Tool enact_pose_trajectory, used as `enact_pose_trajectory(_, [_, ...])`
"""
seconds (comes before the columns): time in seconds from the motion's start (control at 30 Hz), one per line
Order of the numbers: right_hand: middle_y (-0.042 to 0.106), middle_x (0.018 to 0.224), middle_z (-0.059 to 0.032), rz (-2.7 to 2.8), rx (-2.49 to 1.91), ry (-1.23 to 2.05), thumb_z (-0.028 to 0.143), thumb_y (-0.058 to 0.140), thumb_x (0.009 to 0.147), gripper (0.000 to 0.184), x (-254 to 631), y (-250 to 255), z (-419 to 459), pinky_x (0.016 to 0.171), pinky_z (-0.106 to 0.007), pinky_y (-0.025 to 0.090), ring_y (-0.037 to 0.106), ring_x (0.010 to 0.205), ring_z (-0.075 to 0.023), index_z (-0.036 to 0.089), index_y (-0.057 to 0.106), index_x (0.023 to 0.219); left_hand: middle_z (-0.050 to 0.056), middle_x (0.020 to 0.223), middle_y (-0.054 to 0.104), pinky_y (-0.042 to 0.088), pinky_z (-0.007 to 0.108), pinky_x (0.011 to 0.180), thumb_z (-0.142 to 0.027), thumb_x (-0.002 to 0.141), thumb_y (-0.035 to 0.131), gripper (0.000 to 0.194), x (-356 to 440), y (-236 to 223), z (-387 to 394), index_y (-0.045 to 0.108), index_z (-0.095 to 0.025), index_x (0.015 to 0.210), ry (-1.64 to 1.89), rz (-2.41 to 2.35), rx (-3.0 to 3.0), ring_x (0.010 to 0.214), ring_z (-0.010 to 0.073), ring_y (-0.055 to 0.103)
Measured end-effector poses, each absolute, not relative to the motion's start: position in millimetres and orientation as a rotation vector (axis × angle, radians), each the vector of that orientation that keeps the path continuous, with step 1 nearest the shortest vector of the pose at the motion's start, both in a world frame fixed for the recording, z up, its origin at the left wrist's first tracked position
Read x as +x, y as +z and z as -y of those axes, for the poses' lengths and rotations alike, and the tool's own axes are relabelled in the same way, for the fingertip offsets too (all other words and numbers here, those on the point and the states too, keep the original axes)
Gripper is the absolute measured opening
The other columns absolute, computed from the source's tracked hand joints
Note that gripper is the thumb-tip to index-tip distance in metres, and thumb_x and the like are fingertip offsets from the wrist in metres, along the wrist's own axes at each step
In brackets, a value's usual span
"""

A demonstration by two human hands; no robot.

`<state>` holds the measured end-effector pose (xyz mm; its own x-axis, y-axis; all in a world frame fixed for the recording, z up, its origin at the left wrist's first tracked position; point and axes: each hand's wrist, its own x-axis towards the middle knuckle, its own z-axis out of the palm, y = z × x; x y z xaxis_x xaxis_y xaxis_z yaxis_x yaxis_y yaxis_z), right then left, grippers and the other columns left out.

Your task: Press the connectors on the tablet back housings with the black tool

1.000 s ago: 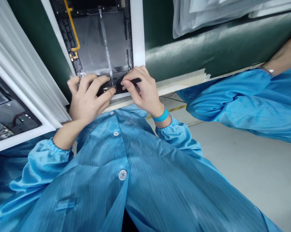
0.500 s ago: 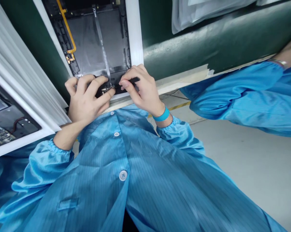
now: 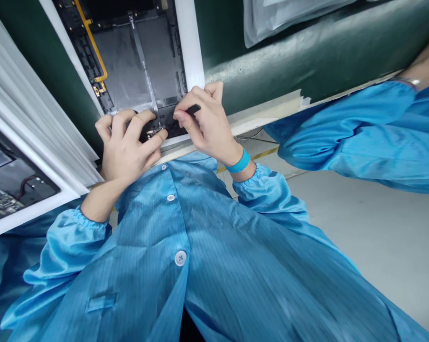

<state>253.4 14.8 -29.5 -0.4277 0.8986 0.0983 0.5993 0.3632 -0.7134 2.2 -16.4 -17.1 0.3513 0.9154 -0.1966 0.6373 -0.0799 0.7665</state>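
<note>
An opened tablet-like device [image 3: 139,52] in a white frame lies before me, with a grey ribbon cable [image 3: 143,61] down its middle and an orange flex cable [image 3: 93,42] on its left side. My left hand [image 3: 127,142] rests on its near end, fingers spread and bent. Its thumb tip touches by a small circuit board [image 3: 153,132] at the cable's lower end. Just right of there, my right hand [image 3: 209,121] pinches a short black stick-like tool [image 3: 193,109] between thumb and fingers. The tool's working tip is hidden by the fingers.
At left, a stack of white trays [image 3: 32,95] leans close to my left wrist; another opened device [image 3: 15,180] sits in a white frame. Translucent plastic sheets [image 3: 289,19] lie on the green mat [image 3: 271,64]. Another person's blue sleeve [image 3: 353,118] is at the right.
The view has shifted slightly, so the device appears further left. My right hand has tilted a little, with its outer fingers raised, still holding the black tool. My left hand stays put on the device.
</note>
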Motion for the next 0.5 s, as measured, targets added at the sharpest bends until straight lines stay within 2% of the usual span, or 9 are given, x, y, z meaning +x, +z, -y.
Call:
enact_pose_trajectory(0.2, [0.077, 0.096, -0.0057, 2.113, -1.333, 0.771, 0.063, 0.012, 0.121, 0.064, 252.4, -27.8, -11.3, 0.107, -0.052, 0.047, 0.070, 0.098, -0.0250, 0.027, 0.061, 0.099, 0.006, 0.153, 0.072, -0.002, 0.078, 0.139, -0.035, 0.096, 0.088, 0.025, 4.2, -15.1, 16.8, 0.083, -0.031, 0.120, 0.483, -1.383, 1.691, 0.159, 0.0446, 0.046])
enact_pose_trajectory(0.33, [0.076, 0.097, -0.0064, 2.081, -1.444, 0.787, 0.062, 0.014, 0.120, 0.061, 256.6, -24.5, -11.0, 0.111, -0.054, 0.046, 0.070, 0.100, -0.0276, 0.031, 0.063, 0.104, 0.006, 0.147, 0.076, -0.002, 0.080, 0.138, -0.038, 0.087, 0.095, 0.030, 5.0, -15.8, 17.7, 0.086, -0.032, 0.115, 0.514, -1.404, 1.707, 0.155, 0.0469, 0.050])
enact_pose_trajectory(0.5, [0.073, 0.093, -0.0068, 2.084, -1.464, 0.822, 0.065, 0.013, 0.119, 0.061, 258.1, -21.8, -12.2, 0.114, -0.053, 0.046, 0.068, 0.103, -0.0281, 0.032, 0.063, 0.105, 0.006, 0.156, 0.072, 0.000, 0.080, 0.140, -0.042, 0.100, 0.085, 0.030, 7.5, -15.8, 20.5, 0.083, -0.033, 0.128, 0.496, -1.370, 1.723, 0.159, 0.0438, 0.048])
